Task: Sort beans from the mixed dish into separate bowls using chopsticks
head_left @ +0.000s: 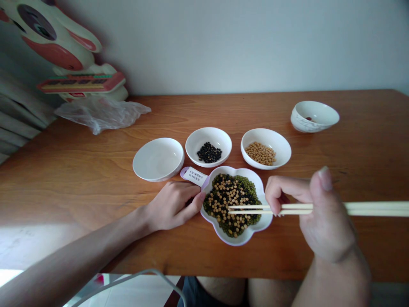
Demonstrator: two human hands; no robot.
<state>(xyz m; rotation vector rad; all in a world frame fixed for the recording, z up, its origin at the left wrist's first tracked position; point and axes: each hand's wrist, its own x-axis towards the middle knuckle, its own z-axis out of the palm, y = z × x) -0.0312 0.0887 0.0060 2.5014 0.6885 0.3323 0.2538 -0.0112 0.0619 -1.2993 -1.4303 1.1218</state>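
A pair of chopsticks [297, 209] is gripped in my right hand [322, 213], their tips close together over the mixed beans [234, 196]. Those green, black and tan beans lie in a white flower-shaped dish [238, 239] with a purple rim and a labelled handle [194, 175]. My left hand [175, 204] holds the dish's left side, its thumb on the rim by the handle. Behind the dish stand a bowl of black beans [209, 152] and a bowl of soybeans [261, 153]. Whether a bean sits between the tips is too small to tell.
An empty white bowl [156, 160] is beside the black-bean bowl. Farther back on the right are stacked bowls [315, 117] with something small and reddish inside. A crumpled plastic bag [102, 111] and a toy keyboard [83, 83] occupy the back left. A cable [150, 271] curves below the table's edge.
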